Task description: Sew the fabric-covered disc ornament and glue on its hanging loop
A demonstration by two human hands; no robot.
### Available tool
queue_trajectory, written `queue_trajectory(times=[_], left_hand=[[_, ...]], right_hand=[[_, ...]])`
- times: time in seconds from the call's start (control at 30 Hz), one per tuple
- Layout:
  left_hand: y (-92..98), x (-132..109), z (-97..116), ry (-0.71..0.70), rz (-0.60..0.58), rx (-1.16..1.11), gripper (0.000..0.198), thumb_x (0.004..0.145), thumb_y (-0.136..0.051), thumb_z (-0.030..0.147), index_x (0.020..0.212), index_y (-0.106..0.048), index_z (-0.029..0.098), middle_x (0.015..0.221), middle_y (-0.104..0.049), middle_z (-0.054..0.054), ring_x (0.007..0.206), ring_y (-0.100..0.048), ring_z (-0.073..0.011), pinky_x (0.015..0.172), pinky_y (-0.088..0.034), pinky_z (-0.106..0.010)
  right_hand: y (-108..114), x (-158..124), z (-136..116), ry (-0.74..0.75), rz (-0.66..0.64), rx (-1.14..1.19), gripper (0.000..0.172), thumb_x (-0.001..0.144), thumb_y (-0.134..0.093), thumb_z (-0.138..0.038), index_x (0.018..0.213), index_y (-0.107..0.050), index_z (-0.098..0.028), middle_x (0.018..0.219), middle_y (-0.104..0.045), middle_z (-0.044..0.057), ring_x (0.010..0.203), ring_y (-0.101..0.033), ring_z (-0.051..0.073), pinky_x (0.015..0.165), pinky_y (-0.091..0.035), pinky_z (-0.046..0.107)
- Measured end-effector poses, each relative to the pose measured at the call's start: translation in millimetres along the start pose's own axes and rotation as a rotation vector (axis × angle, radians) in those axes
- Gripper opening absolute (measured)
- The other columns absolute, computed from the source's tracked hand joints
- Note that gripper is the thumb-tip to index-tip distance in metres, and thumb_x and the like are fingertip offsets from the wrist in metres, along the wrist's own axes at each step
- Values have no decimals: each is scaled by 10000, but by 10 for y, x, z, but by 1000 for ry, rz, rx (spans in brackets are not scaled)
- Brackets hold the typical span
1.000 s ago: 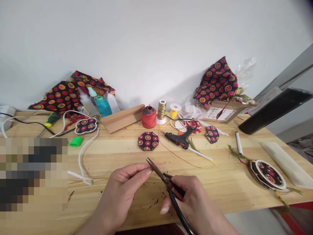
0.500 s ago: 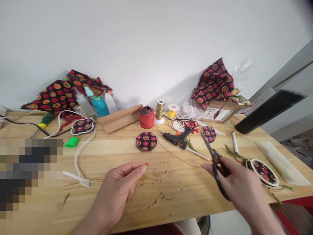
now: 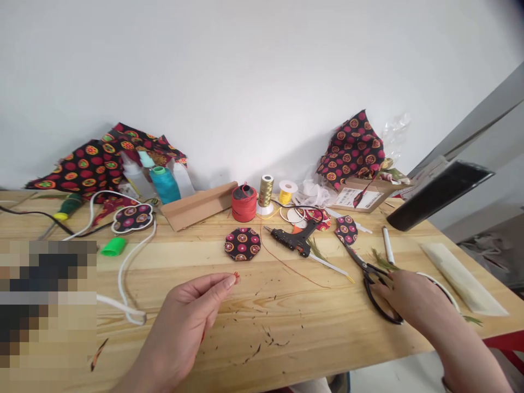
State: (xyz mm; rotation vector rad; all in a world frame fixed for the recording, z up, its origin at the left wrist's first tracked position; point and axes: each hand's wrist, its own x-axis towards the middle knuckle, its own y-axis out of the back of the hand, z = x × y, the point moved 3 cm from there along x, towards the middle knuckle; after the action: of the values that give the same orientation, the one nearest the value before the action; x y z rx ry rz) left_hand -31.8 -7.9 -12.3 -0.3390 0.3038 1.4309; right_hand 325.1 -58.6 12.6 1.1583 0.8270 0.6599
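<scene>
My left hand (image 3: 184, 319) hovers low over the wooden table (image 3: 286, 316) and pinches a short red thread end (image 3: 236, 277) between thumb and forefinger. My right hand (image 3: 417, 303) is at the right, palm down, its fingers on the handles of black scissors (image 3: 368, 273), which lie flat on the table with the blades pointing away from me. This hand covers most of a round patterned ornament with a white rim (image 3: 444, 286). A long red thread (image 3: 286, 265) trails across the table between my hands.
Behind the thread lie an octagonal fabric patch (image 3: 242, 244) and a black glue gun (image 3: 292, 240). Thread spools (image 3: 244, 203), a cardboard piece (image 3: 196, 206), bottles (image 3: 164, 183), patterned fabric (image 3: 102, 158) and a box (image 3: 364, 196) line the back. A white cord (image 3: 126, 295) loops at left.
My right hand carried the scissors from beside my left hand off to the right and lowered them onto the table. My left hand kept its pinch on the red thread end.
</scene>
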Motion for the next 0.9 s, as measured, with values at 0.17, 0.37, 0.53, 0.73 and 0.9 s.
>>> queue_trajectory(times=[0.17, 0.37, 0.53, 0.73, 0.9], left_hand=[[-115, 66, 115, -42, -17, -19, 275, 681, -666, 427, 787, -687, 174, 413, -216, 106, 448, -142, -75, 444, -114, -232], [-320, 182, 353, -105, -18, -15, 223, 684, -673, 371, 726, -714, 156, 368, -276, 100, 423, -189, -66, 432, -163, -227], [-263, 292, 269, -91, -69, -13, 234, 698, -656, 378, 729, -709, 152, 373, -289, 94, 416, -178, -62, 425, -116, -237], [-222, 302, 134, -68, -162, 7, 263, 735, -625, 407, 791, -696, 160, 409, -229, 103, 437, -149, -65, 441, -101, -244], [-250, 309, 129, -39, -168, -15, 247, 722, -641, 398, 764, -695, 161, 390, -246, 105, 420, -151, -57, 435, -98, -243]], right_hand=[[279, -152, -395, 190, 318, 253, 281, 829, -417, -333, 802, -668, -210, 823, -702, 98, 710, -647, 265, 566, -435, 332], [455, -325, -1395, 764, 262, 653, 199, 807, -494, -167, 727, -673, -202, 753, -655, 28, 698, -590, 151, 645, -428, 254], [394, -280, -1866, 838, 84, 967, 181, 784, -571, -197, 931, -675, -211, 761, -627, 10, 679, -548, 134, 625, -425, 251], [263, -235, -1939, 848, -252, 1398, 196, 742, -639, -208, 929, -694, -207, 792, -620, -1, 722, -544, 114, 694, -441, 247], [244, -245, -1930, 881, -391, 1596, 198, 680, -711, -214, 877, -716, -241, 803, -615, -12, 719, -547, 99, 688, -453, 232]])
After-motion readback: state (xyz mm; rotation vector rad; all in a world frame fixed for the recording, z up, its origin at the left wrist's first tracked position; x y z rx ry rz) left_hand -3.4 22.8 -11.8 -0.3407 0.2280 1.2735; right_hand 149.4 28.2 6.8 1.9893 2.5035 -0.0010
